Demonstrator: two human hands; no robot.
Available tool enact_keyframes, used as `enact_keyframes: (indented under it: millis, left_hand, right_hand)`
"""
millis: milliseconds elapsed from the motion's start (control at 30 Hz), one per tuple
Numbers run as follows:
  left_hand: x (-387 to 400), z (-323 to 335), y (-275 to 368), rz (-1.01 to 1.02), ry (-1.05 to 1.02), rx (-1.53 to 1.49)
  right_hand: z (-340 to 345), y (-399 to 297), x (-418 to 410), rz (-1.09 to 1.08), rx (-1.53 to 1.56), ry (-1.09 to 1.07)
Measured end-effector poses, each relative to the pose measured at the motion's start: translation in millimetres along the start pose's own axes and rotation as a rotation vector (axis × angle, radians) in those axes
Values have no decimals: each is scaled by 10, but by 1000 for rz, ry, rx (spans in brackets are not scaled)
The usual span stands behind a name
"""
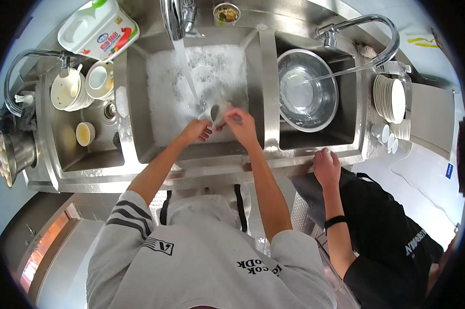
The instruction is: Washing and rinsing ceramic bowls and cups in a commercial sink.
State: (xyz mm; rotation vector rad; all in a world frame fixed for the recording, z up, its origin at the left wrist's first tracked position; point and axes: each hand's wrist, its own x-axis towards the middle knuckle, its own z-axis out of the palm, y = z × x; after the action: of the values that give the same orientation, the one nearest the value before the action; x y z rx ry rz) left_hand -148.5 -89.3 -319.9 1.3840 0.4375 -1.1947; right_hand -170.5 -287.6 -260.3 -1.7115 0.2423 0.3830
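Over the middle stainless-steel sink full of foamy water, my left hand grips a small white cup by its side. Close at its right, my right hand has bent fingers around something pale and blurred, perhaps a cloth or a sponge, at the cup's mouth; motion blur hides what it is. From the chrome faucet a stream of water falls into the foam just above the cup.
The left basin holds stacked bowls and a yellowish bowl. A metal bowl sits under running water in the right basin. Plates and cups stand farther right. A co-worker's hand touches the sink's front edge.
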Motion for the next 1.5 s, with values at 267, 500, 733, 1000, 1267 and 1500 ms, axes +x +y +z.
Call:
enact_keyframes:
  millis: [267,500,733,1000,1267,1500]
  left_hand:
    - [-223,128,423,265,-10,489]
    - [-210,26,549,321,362,941]
    - [-150,-236,223,281,466,1157]
    - [-353,-206,391,343,436,1252]
    - [-352,55,621,500,363,1122]
    - [-492,28,756,623,478,1016]
  right_hand:
    - [93,547,461,332,239,-97]
    - [-48,769,582,516,501,278]
    - [447,1347,568,41,-676,69]
    - [10,350,549,343,433,27]
    - [611,-239,507,-237,-33,163]
    - [336,202,833,221,292,-49]
